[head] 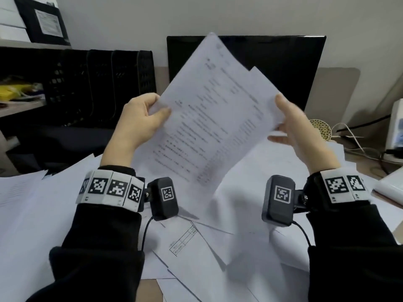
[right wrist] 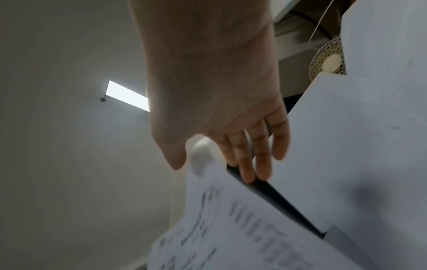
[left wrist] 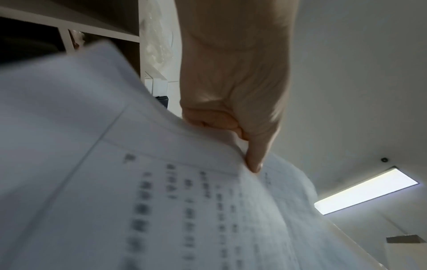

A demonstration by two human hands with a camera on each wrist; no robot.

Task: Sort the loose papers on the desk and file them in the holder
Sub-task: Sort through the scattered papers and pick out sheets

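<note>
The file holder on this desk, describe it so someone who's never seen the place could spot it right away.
Start at the dark monitor at the back of the desk. Just left of it, against the wall, stands the file holder, a row of upright black slots. Its perforated mesh sides set it apart from the flat white loose papers spread below.

No text is legible anywhere. The held sheets (head: pixel 209 118), raised in front of the black monitor (head: pixel 283 68), carry rows of printed lines, all blurred; the left wrist view shows blurred characters running down the same sheets (left wrist: pixel 161 210), the right wrist view only smeared dark strokes (right wrist: pixel 242 228). A loose sheet (head: pixel 185 243) on the desk, nearer the viewer than the monitor, has a small ruled table, with cell contents too small to read. Wristbands (head: pixel 111 188) and wrist cameras (head: pixel 165 197) bear black-and-white square marker patterns, no letters.
</note>
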